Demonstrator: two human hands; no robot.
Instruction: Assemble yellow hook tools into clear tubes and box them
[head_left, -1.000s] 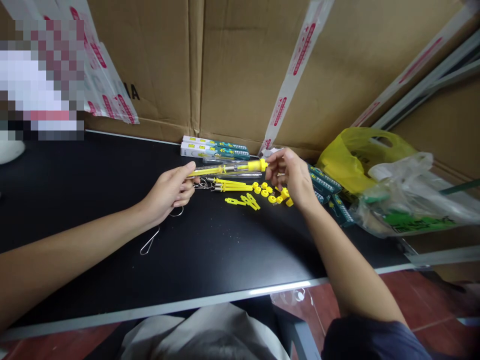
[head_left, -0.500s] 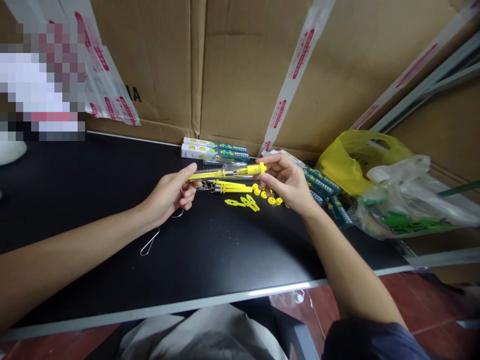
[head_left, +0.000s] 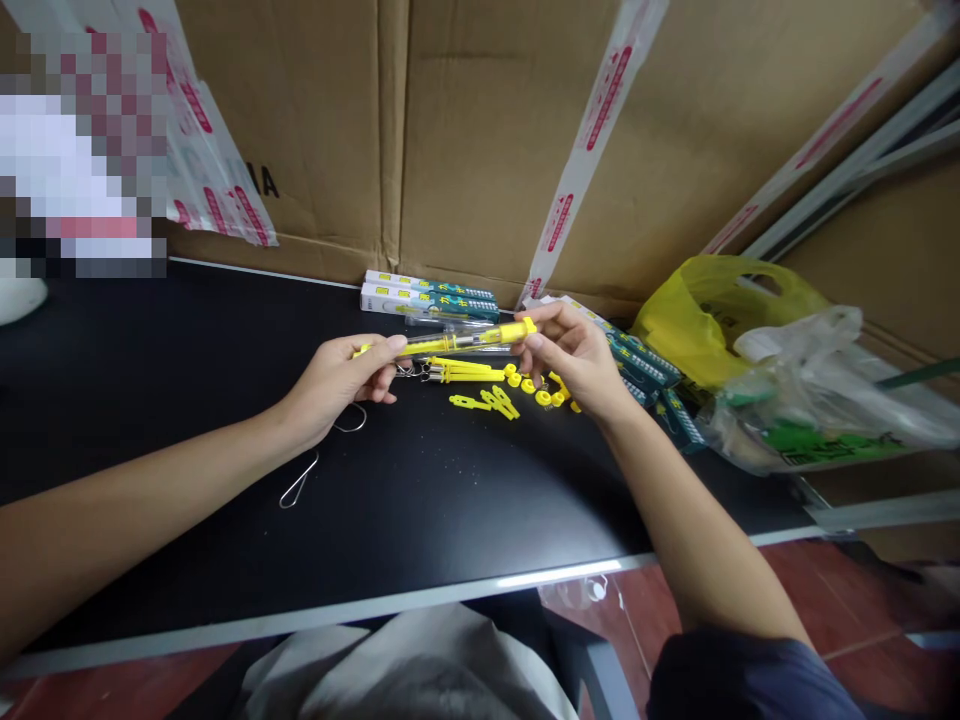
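Note:
Above the black table, a clear tubular spring scale (head_left: 465,340) with yellow inner parts and a yellow end cap is held nearly level between my hands. My left hand (head_left: 341,385) is closed around its left end, thumb along the tube. The fingers of my right hand (head_left: 574,350) pinch the yellow cap at the right end. Just beyond and below the tube lie yellow rods with metal ends (head_left: 469,372), flat yellow tabs (head_left: 495,402) and several small yellow caps (head_left: 529,386), partly hidden by my right hand. Wire hooks (head_left: 300,482) rest near my left hand.
Narrow printed boxes (head_left: 427,295) lie at the back, and more green boxes (head_left: 649,365) sit right of my right hand. A yellow bag (head_left: 690,310) and a clear plastic bag (head_left: 817,400) stand far right. A cardboard wall (head_left: 480,130) rises behind the table (head_left: 187,480).
My right hand has come in from just beside the cap and closed on it. My left hand has shifted slightly right along the tube, and a yellow end now shows behind its thumb.

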